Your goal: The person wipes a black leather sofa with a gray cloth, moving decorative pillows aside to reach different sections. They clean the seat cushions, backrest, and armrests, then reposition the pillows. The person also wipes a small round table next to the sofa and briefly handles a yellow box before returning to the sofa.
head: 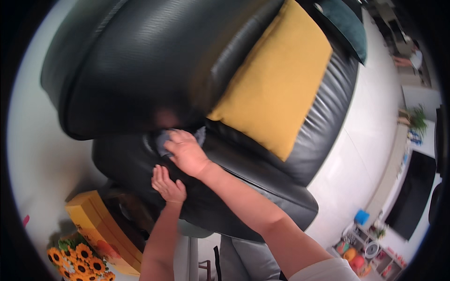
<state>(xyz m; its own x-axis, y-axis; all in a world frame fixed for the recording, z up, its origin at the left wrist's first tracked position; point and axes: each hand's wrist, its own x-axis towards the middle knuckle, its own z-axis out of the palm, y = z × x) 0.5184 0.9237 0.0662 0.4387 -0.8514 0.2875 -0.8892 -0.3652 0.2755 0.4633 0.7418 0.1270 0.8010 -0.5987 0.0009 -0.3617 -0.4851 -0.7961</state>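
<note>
A dark grey cloth (162,143) is bunched under my right hand (185,150), whose fingers press it against the black leather armrest (225,172) of a sofa, close to the foot of the backrest (140,70). Nearer to me, my left hand (168,185) lies flat on the armrest's outer side, fingers spread, holding nothing. To the right of the cloth, a yellow cushion (277,77) rests on the seat (330,105) and against the backrest. Part of the cloth is hidden by the right hand.
A teal cushion (344,26) lies at the sofa's far end. Left of me stand an orange cardboard box (105,232) and artificial sunflowers (81,260). Across the pale floor (358,144) are a television (411,195), a shelf unit with toys (379,260) and a seated person (415,58).
</note>
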